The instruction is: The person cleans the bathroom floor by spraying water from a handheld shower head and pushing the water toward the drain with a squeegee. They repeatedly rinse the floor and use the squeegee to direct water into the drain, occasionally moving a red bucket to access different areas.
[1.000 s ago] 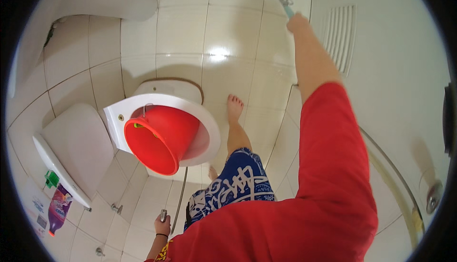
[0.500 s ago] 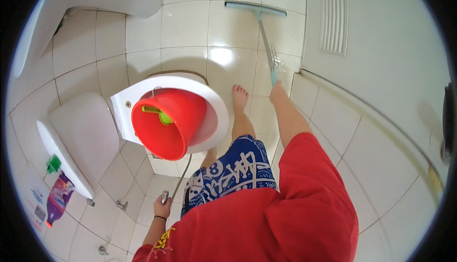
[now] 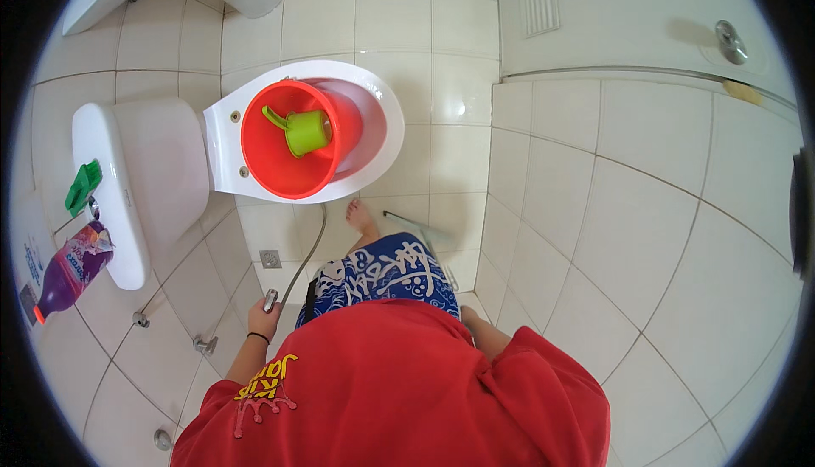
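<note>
My left hand, a dark band at its wrist, is closed around a silver bidet sprayer whose grey hose runs up toward the toilet. On my right, the forearm bends back beside my hip, and my right hand is mostly hidden by my shirt and shorts. A light blue floor squeegee rests its blade on the tiles just ahead of my shorts, its pole leading back to that hand. A red bucket sits tilted in the bowl of the white toilet, with a lime green dipper inside it.
On the toilet tank lie a green brush and a purple bottle. A floor drain is left of my foot. Metal valves stick out from the left wall. A door with a vent stands at the far right.
The squeegee has been drawn from the far floor back toward me, with my right arm pulled in to my hip. My view has shifted, and the left hand still holds the sprayer.
</note>
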`<move>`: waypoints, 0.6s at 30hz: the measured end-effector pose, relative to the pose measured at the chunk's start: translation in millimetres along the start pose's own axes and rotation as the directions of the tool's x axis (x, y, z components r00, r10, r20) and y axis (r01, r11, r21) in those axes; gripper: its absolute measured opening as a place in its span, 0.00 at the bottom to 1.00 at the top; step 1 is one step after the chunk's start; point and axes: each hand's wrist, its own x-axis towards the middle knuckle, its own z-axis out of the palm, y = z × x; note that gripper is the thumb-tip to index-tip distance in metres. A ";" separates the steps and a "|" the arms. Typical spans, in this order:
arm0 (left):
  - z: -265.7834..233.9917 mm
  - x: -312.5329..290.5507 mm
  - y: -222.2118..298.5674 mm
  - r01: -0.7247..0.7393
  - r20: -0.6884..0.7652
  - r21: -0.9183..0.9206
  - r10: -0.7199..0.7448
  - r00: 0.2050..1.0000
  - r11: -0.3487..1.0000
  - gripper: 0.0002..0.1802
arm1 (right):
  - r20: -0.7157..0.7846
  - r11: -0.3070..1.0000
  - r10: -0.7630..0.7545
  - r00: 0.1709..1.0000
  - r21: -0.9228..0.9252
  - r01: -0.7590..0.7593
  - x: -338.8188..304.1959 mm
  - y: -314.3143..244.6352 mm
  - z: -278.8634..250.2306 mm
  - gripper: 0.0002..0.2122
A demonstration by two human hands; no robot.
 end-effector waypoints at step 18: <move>27.8 43.1 31.0 0.131 -0.067 -0.155 -0.142 0.988 0.979 0.16 | -0.679 0.891 -0.423 0.600 -0.193 0.411 92.9 -345.7 -406.7 0.19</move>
